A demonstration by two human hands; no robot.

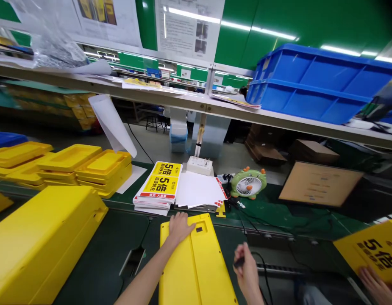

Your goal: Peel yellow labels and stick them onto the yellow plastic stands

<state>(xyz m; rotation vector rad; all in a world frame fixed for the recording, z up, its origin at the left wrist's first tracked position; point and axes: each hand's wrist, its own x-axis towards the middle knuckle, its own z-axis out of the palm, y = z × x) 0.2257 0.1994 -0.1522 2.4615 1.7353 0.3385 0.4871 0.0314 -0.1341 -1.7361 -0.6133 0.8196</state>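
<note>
A long yellow plastic case (208, 264) lies on the dark green bench in front of me, with a small black socket in the recess at its far end. My left hand (179, 226) grips that far end, fingers at the edge and thumb stretched across the top face towards the socket. To the right of the case and apart from it, my right hand (246, 269) is closed on a black cable plug (239, 262). A black cable (266, 271) curves down beside that hand. How the plug's tip is shaped cannot be made out.
At left stand a large yellow case (40, 237) and stacked yellow covers (103, 169). Printed sheets (160, 182), a green fan (248, 183) and a monitor (319, 184) line the back. Another person's hand (378, 284) holds a printed yellow panel (373, 250). Blue crates (310, 84) sit on the shelf.
</note>
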